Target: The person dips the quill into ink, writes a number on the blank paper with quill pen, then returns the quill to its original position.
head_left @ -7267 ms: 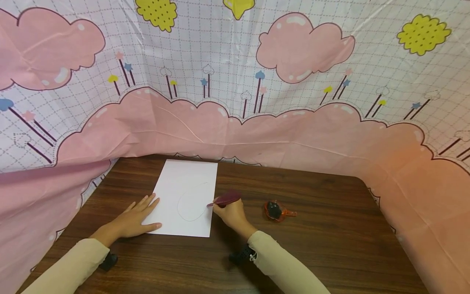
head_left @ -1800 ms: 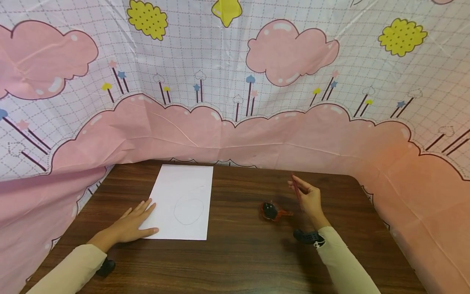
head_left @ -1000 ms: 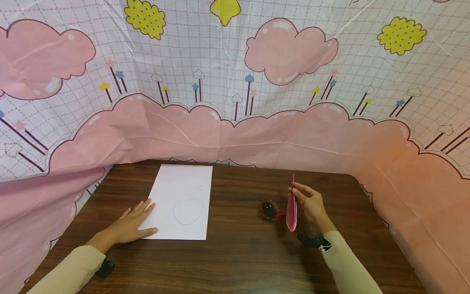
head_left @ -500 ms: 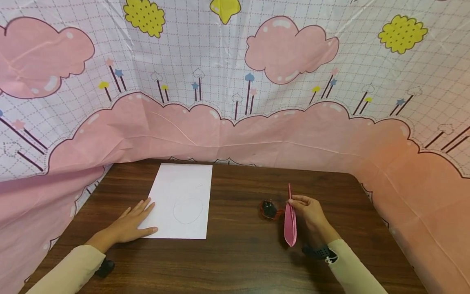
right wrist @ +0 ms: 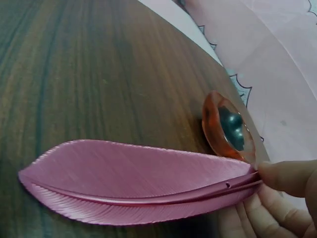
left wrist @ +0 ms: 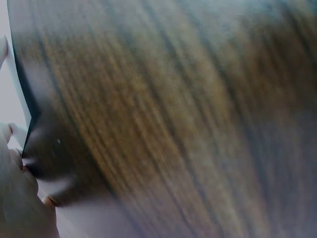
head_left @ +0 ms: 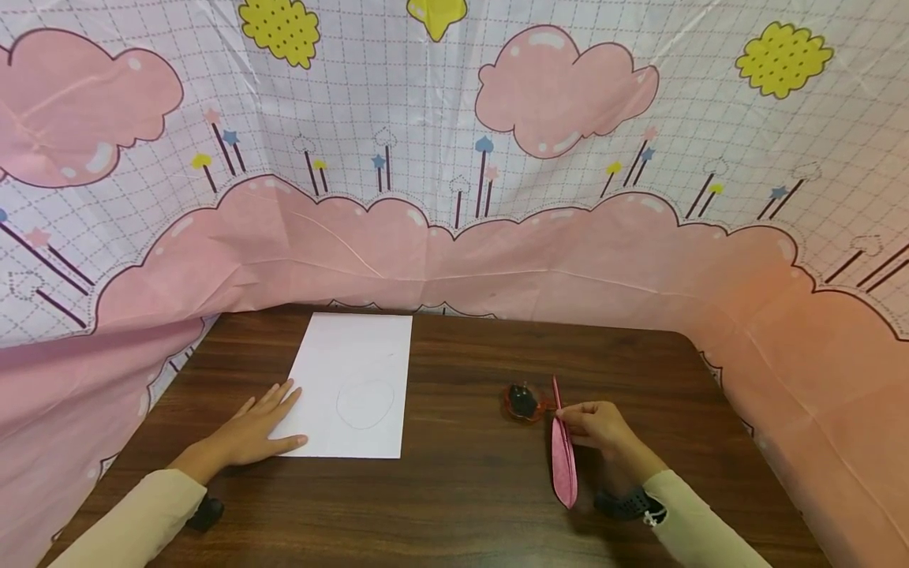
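Note:
My right hand (head_left: 600,426) pinches a pink feather quill pen (head_left: 563,469) near the lower end of its vane. The vane points toward me, and the pen's thin tip points away, beside the handle of a small orange see-through dish (head_left: 508,409) with dark liquid in it. In the right wrist view the quill pen (right wrist: 124,171) lies across the picture, with the dish (right wrist: 210,121) behind it. My left hand (head_left: 248,432) rests spread on the left edge of a white sheet of paper (head_left: 355,339), which bears a thin closed loop and a short stroke.
The dark wood table (head_left: 454,505) surrounds the paper and dish. A pink and white patterned cloth (head_left: 454,268) hangs behind the table and along both sides. Black wrist devices sit on both wrists. The left wrist view is blurred.
My right hand has left the paper, where the open curve became a closed loop, and moved right. The quill pen has turned vane toward me and come nearer. My left hand has stayed.

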Tool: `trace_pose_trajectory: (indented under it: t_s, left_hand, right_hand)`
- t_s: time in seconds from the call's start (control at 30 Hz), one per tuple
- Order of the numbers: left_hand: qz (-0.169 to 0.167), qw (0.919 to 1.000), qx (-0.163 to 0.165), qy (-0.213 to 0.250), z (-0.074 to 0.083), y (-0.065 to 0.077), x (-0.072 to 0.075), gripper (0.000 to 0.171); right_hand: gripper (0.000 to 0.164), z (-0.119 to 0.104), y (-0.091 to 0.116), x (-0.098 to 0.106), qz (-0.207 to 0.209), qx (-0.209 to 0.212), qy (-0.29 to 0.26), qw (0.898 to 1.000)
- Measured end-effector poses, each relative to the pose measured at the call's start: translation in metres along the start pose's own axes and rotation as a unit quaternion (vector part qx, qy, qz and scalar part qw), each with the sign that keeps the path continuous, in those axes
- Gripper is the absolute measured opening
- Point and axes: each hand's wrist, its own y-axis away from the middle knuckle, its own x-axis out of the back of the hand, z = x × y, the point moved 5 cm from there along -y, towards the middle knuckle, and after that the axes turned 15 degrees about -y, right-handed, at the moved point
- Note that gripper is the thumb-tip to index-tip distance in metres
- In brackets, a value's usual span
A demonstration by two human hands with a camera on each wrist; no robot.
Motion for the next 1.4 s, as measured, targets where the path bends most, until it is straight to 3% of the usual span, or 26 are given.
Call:
trace_pose_trajectory:
  t_s: [0.4,0.7,0.83,0.97,1.13,1.27,1.4]
  left_hand:
    - [0.006,1.0000,-0.005,-0.001,0.002,-0.003,0.003,0.097]
    - [0.050,0.9981,-0.035,0.010,0.010,0.002,0.010,0.089]
    - [0.031,0.9993,-0.023,0.003,0.014,0.004,0.015,0.090]
    - [0.013,0.9998,-0.012,0.003,0.009,0.002,0.011,0.093]
    - [0.024,0.9996,-0.014,0.003,0.004,0.001,0.004,0.094]
    - [0.031,0.9994,-0.015,0.007,0.010,0.004,0.012,0.091]
    - [0.022,0.9997,-0.009,-0.001,0.015,0.007,0.019,0.091]
  right_hand:
    - [0.024,0.002,0.007,0.000,0.015,-0.025,0.038,0.999]
    - [0.029,0.000,0.008,0.002,0.029,-0.009,0.080,0.996]
    - [0.029,0.001,0.007,0.002,0.035,-0.006,0.094,0.995]
    - [0.027,0.002,0.006,0.002,0.040,-0.004,0.105,0.994]
    - [0.025,0.000,0.006,0.002,0.050,0.019,0.149,0.987]
    - [0.024,-0.003,0.007,0.000,0.060,0.035,0.187,0.980]
    - [0.024,-0.004,0.008,-0.002,0.058,0.040,0.192,0.979]
